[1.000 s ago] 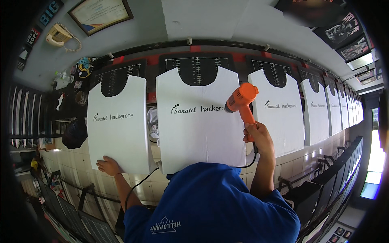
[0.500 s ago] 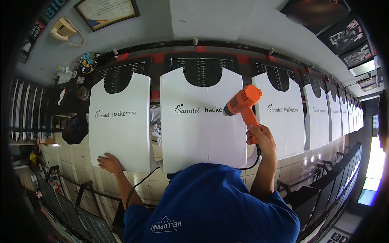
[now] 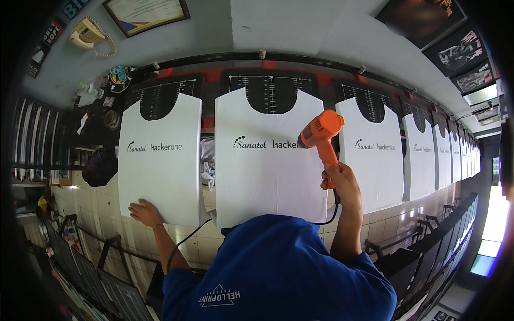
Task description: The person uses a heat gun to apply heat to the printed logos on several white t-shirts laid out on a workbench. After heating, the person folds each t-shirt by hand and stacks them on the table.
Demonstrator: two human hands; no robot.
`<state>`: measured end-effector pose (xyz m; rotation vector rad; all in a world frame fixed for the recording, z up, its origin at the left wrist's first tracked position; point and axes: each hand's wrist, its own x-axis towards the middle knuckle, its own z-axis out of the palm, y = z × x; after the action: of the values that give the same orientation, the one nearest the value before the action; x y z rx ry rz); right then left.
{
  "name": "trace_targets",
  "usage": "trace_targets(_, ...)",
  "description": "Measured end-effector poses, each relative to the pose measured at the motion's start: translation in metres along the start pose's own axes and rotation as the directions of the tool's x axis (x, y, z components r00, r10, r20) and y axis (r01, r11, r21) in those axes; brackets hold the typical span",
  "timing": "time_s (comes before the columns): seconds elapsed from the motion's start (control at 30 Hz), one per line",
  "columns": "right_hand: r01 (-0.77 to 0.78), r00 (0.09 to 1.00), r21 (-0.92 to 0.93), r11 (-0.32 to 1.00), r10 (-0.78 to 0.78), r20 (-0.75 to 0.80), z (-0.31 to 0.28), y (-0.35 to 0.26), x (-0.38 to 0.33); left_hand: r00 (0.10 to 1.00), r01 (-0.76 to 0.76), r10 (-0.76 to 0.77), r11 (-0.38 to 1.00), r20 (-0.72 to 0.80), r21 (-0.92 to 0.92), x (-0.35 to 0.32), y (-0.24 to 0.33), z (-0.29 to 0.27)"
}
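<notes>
My right hand (image 3: 341, 183) is wrapped round the handle of an orange heat gun (image 3: 324, 134). The gun's dark nozzle points left, over the right end of the dark print on the middle white shirt (image 3: 270, 182). That shirt is stretched on a black board (image 3: 271, 99) with white ruler marks. With fingers spread, my left hand (image 3: 145, 213) rests at the lower left part of another printed white shirt (image 3: 160, 182). A black cord (image 3: 184, 239) runs past my left forearm, and another stretch of it hangs below the heat gun.
More white shirts on boards (image 3: 369, 174) stretch away in a row to the right. Black racks (image 3: 417, 251) stand behind at the lower right. On the left is a cluttered dark surface with a roll of tape (image 3: 111, 120). A beige telephone (image 3: 87, 33) hangs on the wall.
The heat gun has tilted and shifted slightly, with my right hand a little farther left on the picture. My left hand stays on the left shirt. The whole view has shifted a little.
</notes>
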<state>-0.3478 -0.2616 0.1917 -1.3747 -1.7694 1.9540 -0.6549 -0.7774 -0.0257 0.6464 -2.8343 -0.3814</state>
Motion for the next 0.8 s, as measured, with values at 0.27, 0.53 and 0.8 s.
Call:
trace_targets(0.27,-0.004,1.0,0.0,1.0,0.004,0.021,0.003,0.0,0.001,1.0,0.018,-0.018,1.0,0.009,0.008,0.001,0.001,-0.001)
trace_targets(0.53,-0.031,0.997,0.015,0.999,0.03,0.068,0.006,-0.005,-0.001,0.999,0.031,-0.031,1.0,0.017,0.005,-0.002,0.007,-0.007)
trace_targets(0.8,-0.037,0.997,-0.002,0.999,0.037,0.063,0.008,-0.004,-0.001,1.0,0.012,-0.013,0.999,0.01,0.035,-0.001,0.004,-0.007)
